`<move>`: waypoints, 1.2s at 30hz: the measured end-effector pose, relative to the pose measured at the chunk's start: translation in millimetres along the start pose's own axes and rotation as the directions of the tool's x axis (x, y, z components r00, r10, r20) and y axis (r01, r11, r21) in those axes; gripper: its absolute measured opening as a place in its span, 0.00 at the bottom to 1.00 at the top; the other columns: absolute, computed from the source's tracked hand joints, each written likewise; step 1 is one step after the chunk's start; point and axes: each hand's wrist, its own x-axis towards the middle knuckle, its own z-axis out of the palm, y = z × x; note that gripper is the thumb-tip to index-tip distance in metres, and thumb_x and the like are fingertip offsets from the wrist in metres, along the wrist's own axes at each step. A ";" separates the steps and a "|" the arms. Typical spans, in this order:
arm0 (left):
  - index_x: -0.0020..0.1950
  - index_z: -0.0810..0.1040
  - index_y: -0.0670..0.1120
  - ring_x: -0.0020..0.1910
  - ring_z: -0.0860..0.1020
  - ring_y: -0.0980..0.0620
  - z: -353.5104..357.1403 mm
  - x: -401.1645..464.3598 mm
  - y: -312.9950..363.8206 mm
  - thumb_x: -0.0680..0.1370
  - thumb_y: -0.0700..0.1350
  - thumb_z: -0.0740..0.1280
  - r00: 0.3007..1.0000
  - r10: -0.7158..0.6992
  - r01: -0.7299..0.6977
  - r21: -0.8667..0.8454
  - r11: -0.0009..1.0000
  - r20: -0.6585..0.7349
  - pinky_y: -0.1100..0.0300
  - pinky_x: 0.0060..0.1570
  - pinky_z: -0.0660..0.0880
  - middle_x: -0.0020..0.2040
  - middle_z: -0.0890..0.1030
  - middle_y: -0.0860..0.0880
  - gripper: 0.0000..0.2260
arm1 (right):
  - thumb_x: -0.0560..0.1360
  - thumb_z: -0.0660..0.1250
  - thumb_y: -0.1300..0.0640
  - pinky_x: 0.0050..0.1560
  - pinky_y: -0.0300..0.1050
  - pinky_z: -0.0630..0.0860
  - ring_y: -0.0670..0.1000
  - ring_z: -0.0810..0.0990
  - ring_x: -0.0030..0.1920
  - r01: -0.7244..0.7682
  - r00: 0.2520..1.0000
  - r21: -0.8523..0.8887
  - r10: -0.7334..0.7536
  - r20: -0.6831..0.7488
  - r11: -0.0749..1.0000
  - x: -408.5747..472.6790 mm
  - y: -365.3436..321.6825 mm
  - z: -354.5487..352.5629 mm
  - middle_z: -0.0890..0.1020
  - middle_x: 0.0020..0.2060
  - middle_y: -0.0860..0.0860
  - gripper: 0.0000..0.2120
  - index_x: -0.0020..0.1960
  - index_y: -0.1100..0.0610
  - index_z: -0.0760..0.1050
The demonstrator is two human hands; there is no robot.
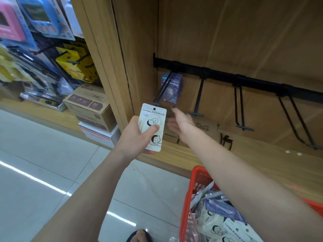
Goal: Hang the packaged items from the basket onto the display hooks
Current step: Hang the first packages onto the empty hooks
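My left hand [138,137] grips a white carded correction-tape pack [153,126], thumb across its front, its punched hole just below the tip of the leftmost display hook [163,89]. Purple packs [172,88] hang at the back of that hook. My right hand [181,123] reaches forward beside the pack, fingers straight and blurred, holding nothing. The red basket [195,182] at the lower right holds several white and purple packs [218,222]. A black rail [218,75] carries three more bare hooks [198,102] to the right.
A wooden upright [111,67] separates this bay from shelves of blue, pink and yellow packaged goods [43,23]. Cardboard boxes [90,105] sit on the low ledge at the left. Brown boxes [202,128] stand under the hooks. My foot [139,235] is on the tiled floor.
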 end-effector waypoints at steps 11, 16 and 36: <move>0.62 0.75 0.49 0.43 0.87 0.55 26.9 -9.8 4.2 0.78 0.49 0.76 0.979 0.056 -0.083 0.131 0.988 0.197 0.58 0.34 0.82 0.53 0.85 0.50 0.16 | 0.78 0.70 0.67 0.52 0.51 0.84 0.57 0.88 0.53 0.149 0.927 0.183 -0.201 0.315 0.972 -73.3 29.4 -75.1 0.86 0.58 0.58 0.23 0.69 0.53 0.73; 0.57 0.77 0.46 0.42 0.86 0.56 25.3 -8.7 9.3 0.74 0.47 0.80 0.982 0.151 -0.173 0.223 0.959 0.114 0.64 0.31 0.77 0.50 0.86 0.51 0.17 | 0.76 0.73 0.68 0.56 0.52 0.84 0.59 0.87 0.55 0.151 0.933 0.177 -0.199 0.301 0.973 -82.1 31.3 -94.8 0.88 0.54 0.56 0.23 0.67 0.56 0.74; 0.78 0.61 0.45 0.70 0.71 0.41 -7.3 27.2 -2.0 0.82 0.53 0.70 0.722 0.318 -0.156 0.303 0.940 -0.615 0.53 0.62 0.70 0.75 0.66 0.41 0.30 | 0.82 0.69 0.58 0.58 0.59 0.83 0.50 0.88 0.51 0.328 0.945 0.097 -0.327 -0.022 0.940 -76.8 38.5 -75.4 0.88 0.49 0.48 0.03 0.55 0.56 0.78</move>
